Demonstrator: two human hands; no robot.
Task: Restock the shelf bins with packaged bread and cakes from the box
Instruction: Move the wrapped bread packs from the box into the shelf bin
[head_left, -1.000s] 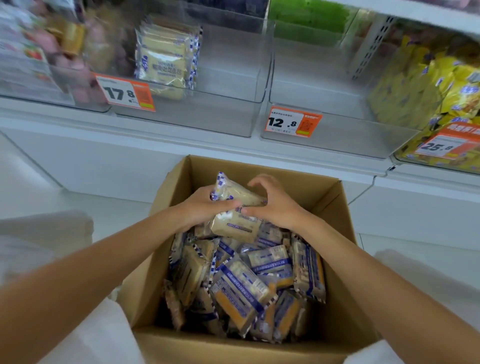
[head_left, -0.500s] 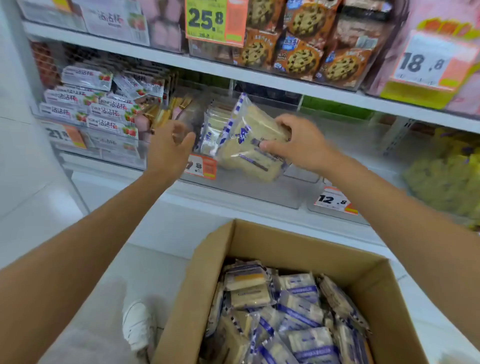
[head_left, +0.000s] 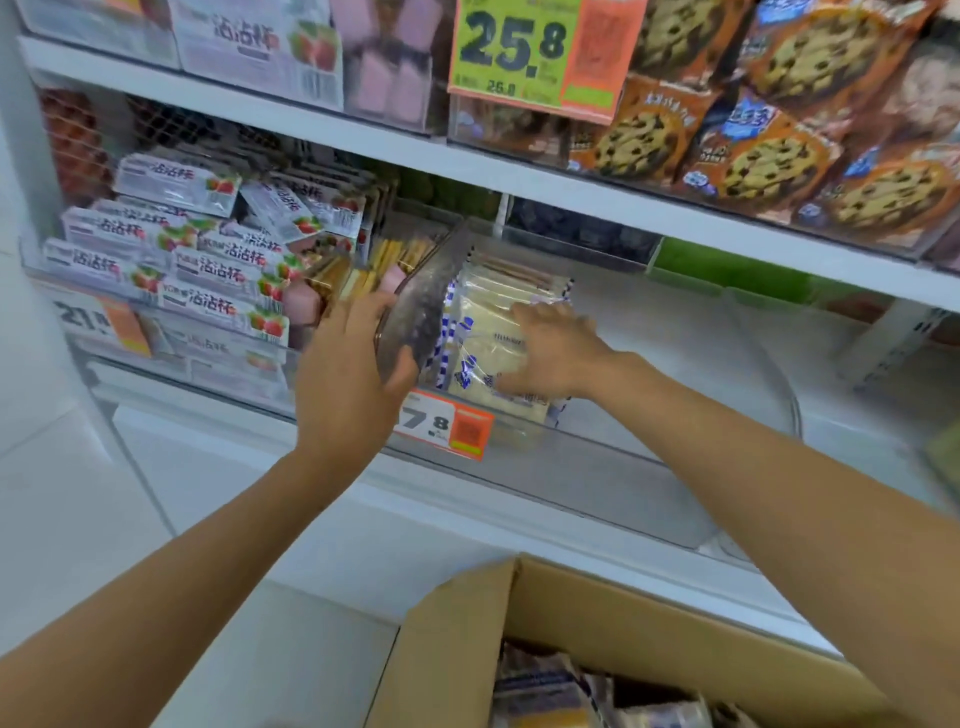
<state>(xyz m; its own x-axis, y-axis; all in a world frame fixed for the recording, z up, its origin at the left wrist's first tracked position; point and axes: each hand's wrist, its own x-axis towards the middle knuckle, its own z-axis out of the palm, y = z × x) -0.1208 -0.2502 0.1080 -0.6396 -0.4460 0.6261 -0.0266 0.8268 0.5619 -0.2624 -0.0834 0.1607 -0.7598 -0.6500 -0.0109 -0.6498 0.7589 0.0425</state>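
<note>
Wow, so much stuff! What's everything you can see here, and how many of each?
cookie bags: many, orange-brown, top shelf, right.
strawberry packs: many, white with red, left bin, middle shelf.
bread packs: several, pale yellow with blue-white edges, upright in the clear bin.
clear bin: one, see-through, middle shelf, centre.
price tags: at least three, orange with green or white, on bin fronts.
cardboard box: one, brown, bottom, more packs inside.
left-hand grip: one, holds the clear bin's left wall.
right-hand grip: one, holds the front bread packs.
</note>
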